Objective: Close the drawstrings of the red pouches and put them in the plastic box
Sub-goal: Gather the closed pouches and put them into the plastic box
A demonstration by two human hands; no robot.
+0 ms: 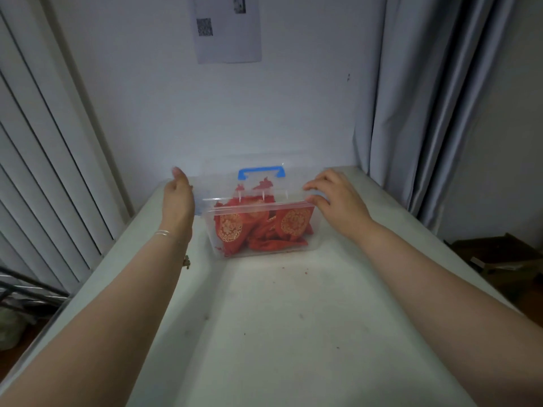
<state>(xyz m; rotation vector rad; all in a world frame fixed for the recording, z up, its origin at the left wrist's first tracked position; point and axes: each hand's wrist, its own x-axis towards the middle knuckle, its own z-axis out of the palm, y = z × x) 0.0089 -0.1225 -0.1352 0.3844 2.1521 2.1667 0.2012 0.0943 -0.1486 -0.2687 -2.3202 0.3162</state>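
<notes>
Box (261, 230) sits mid-frame on the counter (293, 318), pouches (264, 227) already inside, none left out that I see. Left hand (177, 198) spread beside the box; right hand (335, 195) fingers curled on the lid (252, 183) edge. Looks nearly done, lid closing left.
</notes>
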